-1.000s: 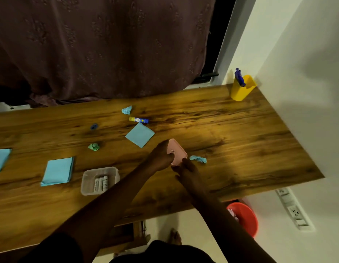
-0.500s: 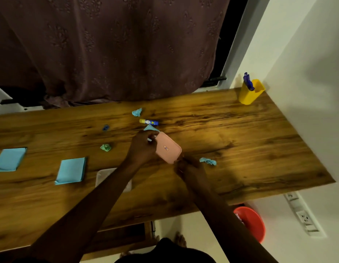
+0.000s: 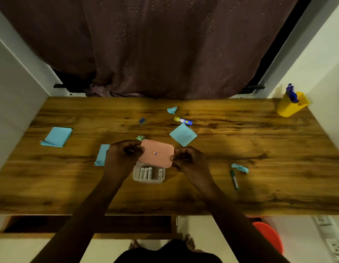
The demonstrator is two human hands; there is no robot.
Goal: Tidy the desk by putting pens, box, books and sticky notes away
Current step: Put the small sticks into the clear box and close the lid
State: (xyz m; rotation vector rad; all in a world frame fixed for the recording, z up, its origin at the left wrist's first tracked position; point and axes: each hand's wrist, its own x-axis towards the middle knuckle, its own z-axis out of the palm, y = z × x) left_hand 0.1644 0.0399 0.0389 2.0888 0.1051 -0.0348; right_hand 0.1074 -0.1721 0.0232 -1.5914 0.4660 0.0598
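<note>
On the wooden desk [image 3: 259, 168], I have carried the pink lid [image 3: 157, 153] over from the right. It now hovers above the clear box [image 3: 148, 174], which sits just beneath both grips, its near half uncovered. Closing the box looks close. My left grip [image 3: 123, 156] and right grip [image 3: 187, 158] each pinch one end of the lid, fingers curled.

The pink lid [image 3: 155, 153] hid half the clear box [image 3: 148, 175]; the left hand [image 3: 123, 158] covered part of a sticky-note pad [image 3: 101, 155].
</note>
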